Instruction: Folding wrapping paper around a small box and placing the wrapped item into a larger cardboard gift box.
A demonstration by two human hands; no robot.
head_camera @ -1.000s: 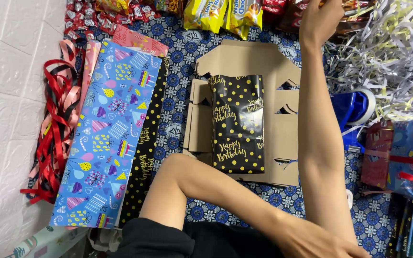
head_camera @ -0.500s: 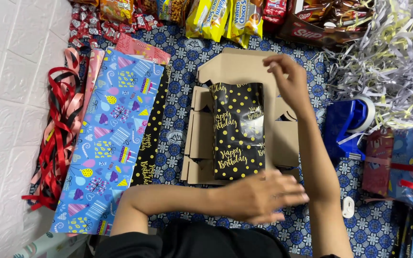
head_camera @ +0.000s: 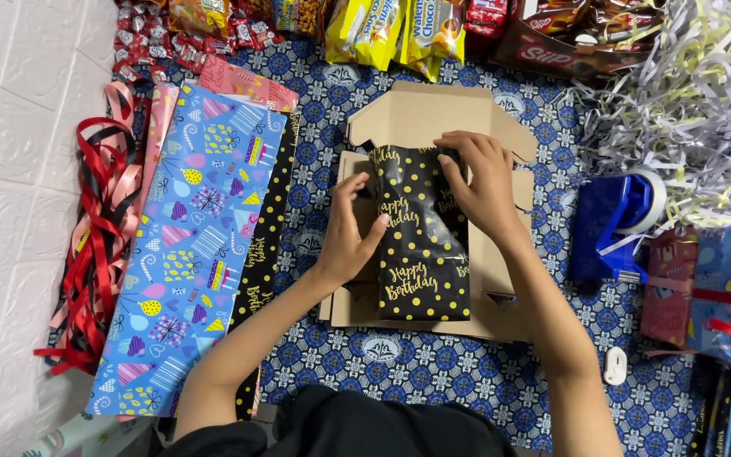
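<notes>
A box wrapped in black paper with gold dots and gold lettering (head_camera: pixel 423 254) lies on a stack of flat brown cardboard boxes (head_camera: pixel 420 114) in the middle of the blue patterned cloth. My left hand (head_camera: pixel 351 230) presses against the wrapped box's left side, fingers curled at its edge. My right hand (head_camera: pixel 478 184) rests on its upper right part, fingers bent over the far end of the wrapping.
Sheets of blue patterned and black dotted wrapping paper (head_camera: pixel 192 245) lie at left, beside red ribbons (head_camera: pixel 95 245). Snack packets (head_camera: pixel 399 30) line the far edge. Shredded paper (head_camera: pixel 687 101), a blue tape dispenser (head_camera: pixel 607 224) and wrapped gifts (head_camera: pixel 721 288) sit at right.
My right arm came back from the far snack packets and my left hand moved up from near my lap; both hands now rest on the black wrapped box.
</notes>
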